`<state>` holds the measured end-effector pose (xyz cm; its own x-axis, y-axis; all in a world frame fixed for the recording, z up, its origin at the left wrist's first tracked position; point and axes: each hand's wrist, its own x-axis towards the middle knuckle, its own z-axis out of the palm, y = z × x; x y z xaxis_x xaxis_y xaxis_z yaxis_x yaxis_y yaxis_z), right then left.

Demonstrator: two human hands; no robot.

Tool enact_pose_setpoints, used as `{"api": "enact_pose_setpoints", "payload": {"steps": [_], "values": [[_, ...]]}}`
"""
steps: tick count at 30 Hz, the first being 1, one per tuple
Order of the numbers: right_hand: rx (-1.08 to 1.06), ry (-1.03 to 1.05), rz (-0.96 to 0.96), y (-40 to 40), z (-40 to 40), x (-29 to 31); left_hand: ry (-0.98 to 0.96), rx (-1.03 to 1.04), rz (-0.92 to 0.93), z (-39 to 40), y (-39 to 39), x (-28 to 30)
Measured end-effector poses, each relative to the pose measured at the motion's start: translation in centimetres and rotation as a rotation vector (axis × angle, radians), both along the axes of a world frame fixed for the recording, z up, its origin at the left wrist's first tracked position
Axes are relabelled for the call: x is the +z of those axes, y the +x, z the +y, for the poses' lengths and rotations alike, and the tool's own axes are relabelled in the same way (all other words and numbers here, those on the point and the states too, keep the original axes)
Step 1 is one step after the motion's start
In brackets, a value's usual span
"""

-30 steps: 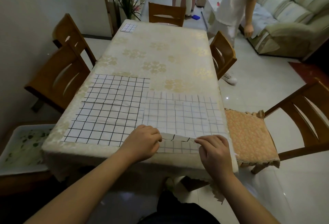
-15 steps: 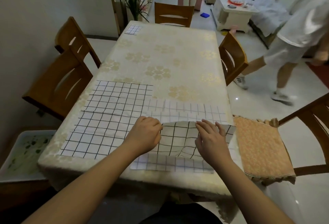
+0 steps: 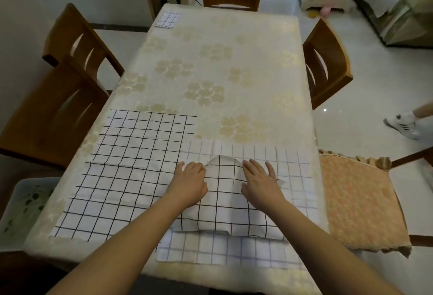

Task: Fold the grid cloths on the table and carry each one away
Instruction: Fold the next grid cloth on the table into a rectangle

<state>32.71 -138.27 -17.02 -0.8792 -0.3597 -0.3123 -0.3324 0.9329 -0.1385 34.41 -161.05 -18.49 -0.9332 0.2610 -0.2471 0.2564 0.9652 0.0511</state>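
While one small folded cloth [image 3: 167, 20] already sits at the table's [image 3: 234, 37] far left corner, the fold on the near right cloth [image 3: 234, 203] is only half made — its near edge is turned over toward the far side. Her left hand [image 3: 189, 184] pinches the flap; the right hand [image 3: 262, 183] presses flat, fingers straight. The left cloth [image 3: 124, 170] lies spread, untouched — most work remains.
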Motion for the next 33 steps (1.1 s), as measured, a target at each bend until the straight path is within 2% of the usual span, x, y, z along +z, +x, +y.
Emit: {"api": "enact_pose_setpoints", "payload": {"steps": [5,10,13,15,19,24,33], "values": [[0.039,-0.005,-0.010,-1.7,-0.6,-3.0,-0.016,0.042,-0.035,0.5,-0.5,-2.2],[-0.011,-0.017,0.079,-1.1,-0.3,-5.5,0.155,-0.034,0.148,1.8,2.7,-3.6],[-0.081,-0.064,0.172,1.2,0.0,-6.1,0.266,-0.014,0.236,2.7,5.9,-3.9],[-0.089,-0.103,0.185,3.4,0.0,-6.5,0.271,0.013,0.248,2.8,7.8,-4.4],[-0.119,-0.150,0.127,7.2,-0.5,-7.5,0.201,0.082,0.103,2.5,10.0,-6.1],[-0.144,-0.122,0.029,8.7,-0.3,-9.4,0.104,0.072,-0.090,1.9,10.5,-7.3],[-0.107,0.003,-0.008,8.9,6.8,-10.5,0.053,-0.025,-0.114,-2.3,11.0,-8.5]]}}
